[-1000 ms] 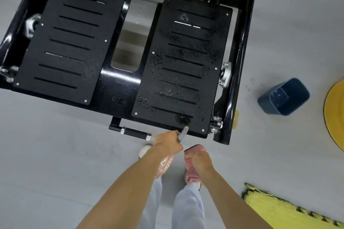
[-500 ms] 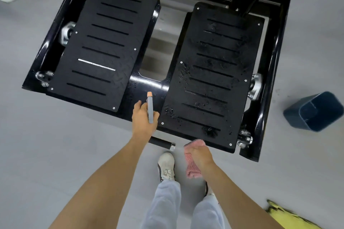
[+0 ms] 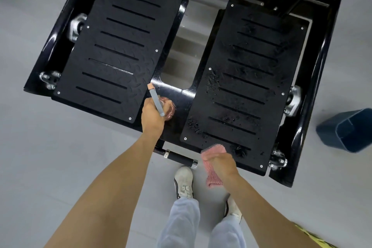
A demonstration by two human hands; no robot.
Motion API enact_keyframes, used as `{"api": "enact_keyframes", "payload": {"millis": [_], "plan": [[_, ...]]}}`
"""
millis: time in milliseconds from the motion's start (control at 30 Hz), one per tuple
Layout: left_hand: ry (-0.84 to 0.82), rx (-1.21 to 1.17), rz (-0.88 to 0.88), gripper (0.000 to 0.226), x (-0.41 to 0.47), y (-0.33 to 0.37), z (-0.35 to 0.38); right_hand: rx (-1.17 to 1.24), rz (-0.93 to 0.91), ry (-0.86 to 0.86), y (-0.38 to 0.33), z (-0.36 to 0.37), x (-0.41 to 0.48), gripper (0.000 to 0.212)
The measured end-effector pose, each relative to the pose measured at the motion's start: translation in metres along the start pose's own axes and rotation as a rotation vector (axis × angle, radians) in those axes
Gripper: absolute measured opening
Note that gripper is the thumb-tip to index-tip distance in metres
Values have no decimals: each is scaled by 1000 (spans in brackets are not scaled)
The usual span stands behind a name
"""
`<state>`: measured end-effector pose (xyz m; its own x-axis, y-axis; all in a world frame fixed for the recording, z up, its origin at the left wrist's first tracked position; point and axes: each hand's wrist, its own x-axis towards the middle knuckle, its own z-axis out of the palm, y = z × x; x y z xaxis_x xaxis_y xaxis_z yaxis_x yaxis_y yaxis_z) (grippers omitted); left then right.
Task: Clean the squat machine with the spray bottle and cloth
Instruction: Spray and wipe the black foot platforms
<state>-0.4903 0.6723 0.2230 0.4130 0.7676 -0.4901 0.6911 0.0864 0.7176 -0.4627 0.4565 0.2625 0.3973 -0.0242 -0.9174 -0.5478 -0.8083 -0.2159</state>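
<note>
Looking down, my left hand (image 3: 152, 115) gripped the spray bottle (image 3: 157, 102) over the middle of the squat machine (image 3: 323, 56). Its nozzle pointed away from me, at the left plate (image 3: 112, 46) just beside it, which looked dry. My right hand (image 3: 221, 162) squeezed the pink cloth (image 3: 213, 179) at the near edge of the wet right plate (image 3: 241, 86).

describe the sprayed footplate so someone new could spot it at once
Start at the black squat machine on the grey floor. It has two slotted footplates; take the right footplate, nearer the blue bin, just past the pink cloth. Unlike the left footplate, it is speckled with droplets.
</note>
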Motion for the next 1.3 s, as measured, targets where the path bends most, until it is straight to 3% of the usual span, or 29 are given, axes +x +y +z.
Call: {"api": "enact_keyframes", "payload": {"millis": [67, 200, 300, 400, 533, 600, 700, 767, 867, 900, 1000, 1067, 1233, 1300], "plan": [[-1, -30, 1, 29, 1, -8, -2, -8, -13, 48, -1, -5, 1, 26], [-29, 147, 50, 30, 2, -15, -7, 44, -47, 23, -4, -13, 0, 28], [-49, 274, -118, 93, 3, -23, -6, 57, -76, -41, -6, -13, -1, 37], [-101, 346, -390, 112, -17, -21, 7, 97, -123, -39, -5, -17, -6, 48], [-228, 576, -586, 88, -60, -15, 37, 170, -114, -45, -2, -32, -6, 70], [-319, 597, -572, 70, -79, -14, 58, 246, -78, -74, 3, -47, -3, 78], [-502, 458, -466, 56, -109, 5, 96, 311, -36, -87, 14, -78, 5, 91], [-566, 203, -553, 65, -133, 30, 123, 353, 15, -83, 24, -99, 11, 95], [-528, -144, -675, 107, -152, 61, 164, 581, 55, -87, 36, -136, 20, 77], [-557, -192, -667, 106, -160, 76, 175, 633, 44, -103, 36, -153, 20, 66], [-673, -245, -597, 57, -172, 113, 192, 709, -19, -127, 31, -194, 19, 54], [-681, -250, -525, 38, -170, 129, 206, 748, -63, -98, 23, -220, 23, 56], [-688, -120, -378, 26, -155, 155, 223, 880, -116, -75, 7, -254, 40, 60], [-653, -89, -361, 22, -147, 160, 226, 890, -112, -120, 1, -255, 49, 46]]}}
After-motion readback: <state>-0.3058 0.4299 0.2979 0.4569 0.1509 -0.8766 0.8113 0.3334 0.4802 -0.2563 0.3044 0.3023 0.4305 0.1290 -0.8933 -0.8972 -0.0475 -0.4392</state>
